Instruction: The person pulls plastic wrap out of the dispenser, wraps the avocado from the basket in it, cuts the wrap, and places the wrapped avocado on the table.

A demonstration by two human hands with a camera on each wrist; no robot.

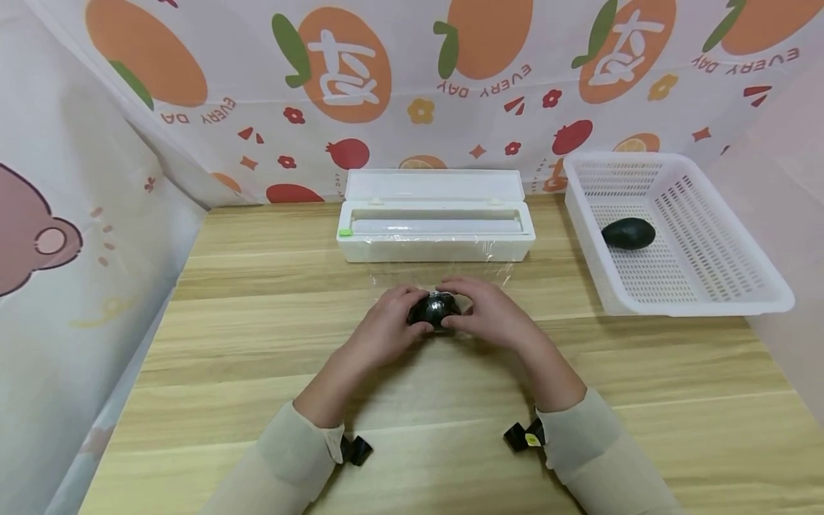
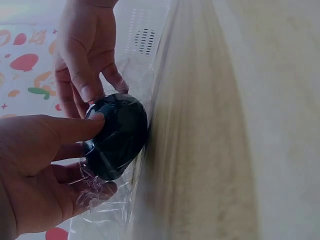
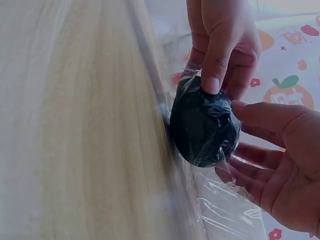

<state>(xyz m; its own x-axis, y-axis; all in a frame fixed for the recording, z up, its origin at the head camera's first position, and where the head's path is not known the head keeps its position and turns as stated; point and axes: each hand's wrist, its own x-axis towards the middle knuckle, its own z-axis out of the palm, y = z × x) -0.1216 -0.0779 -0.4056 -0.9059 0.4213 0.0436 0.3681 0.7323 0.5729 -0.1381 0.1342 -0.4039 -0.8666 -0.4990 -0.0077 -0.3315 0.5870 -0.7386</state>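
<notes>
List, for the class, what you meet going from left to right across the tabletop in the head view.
Left hand → dark avocado wrapped in cling film → right hand → white basket holding a second avocado.

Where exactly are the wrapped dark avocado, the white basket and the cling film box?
wrapped avocado (image 1: pixel 435 309), head view, its shiny top between the hands
white basket (image 1: pixel 698 306), head view, its near rim
cling film box (image 1: pixel 435 249), head view, its front wall
</notes>
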